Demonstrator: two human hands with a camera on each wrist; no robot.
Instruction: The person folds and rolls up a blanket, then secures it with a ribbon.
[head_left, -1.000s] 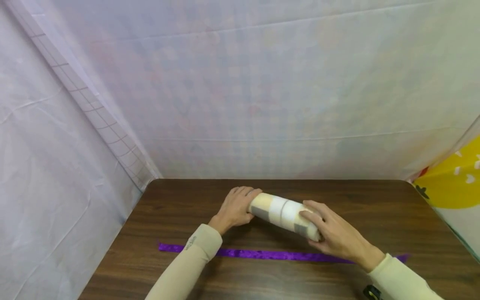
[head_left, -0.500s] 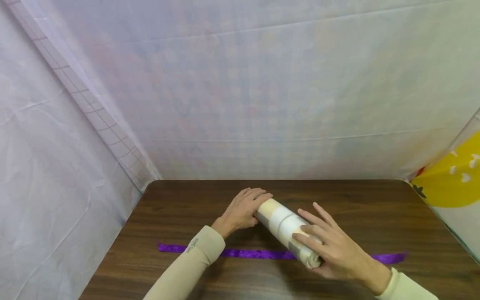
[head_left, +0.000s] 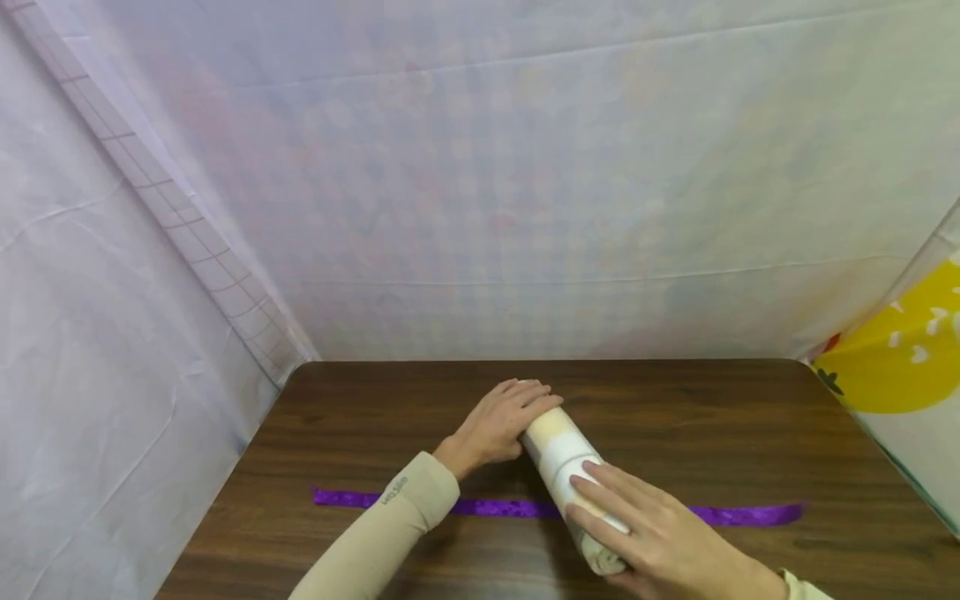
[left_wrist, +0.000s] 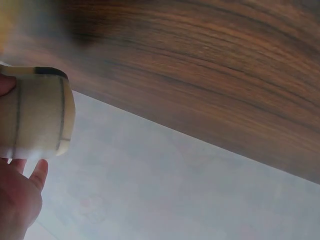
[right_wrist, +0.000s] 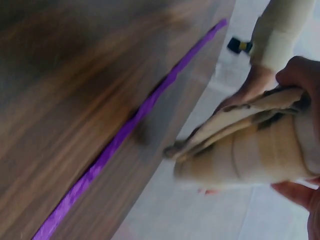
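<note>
A rolled-up checked cloth [head_left: 564,457] in white, pale yellow and grey is held above the table, slanting from far left to near right. My left hand [head_left: 497,423] grips its far end, fingers over the top. At the near end my right hand [head_left: 660,533] holds the roll, fingers laid along its upper side. Spiral folds show at that end. In the left wrist view the smooth side of the roll [left_wrist: 40,115] sits between thumb and fingers. The right wrist view shows loose layered edges along the roll [right_wrist: 250,155].
A purple ribbon [head_left: 502,507] lies stretched across the brown wooden table [head_left: 712,425], passing beneath the roll. Pale sheeting [head_left: 480,183] hangs behind the table's back edge, with more sheeting [head_left: 97,333] on the left. A yellow printed patch [head_left: 892,367] shows at the right.
The roll has turned from nearly crosswise to a steep slant, its right end swinging toward me. My right hand has moved nearer with it; the left has shifted slightly right.
</note>
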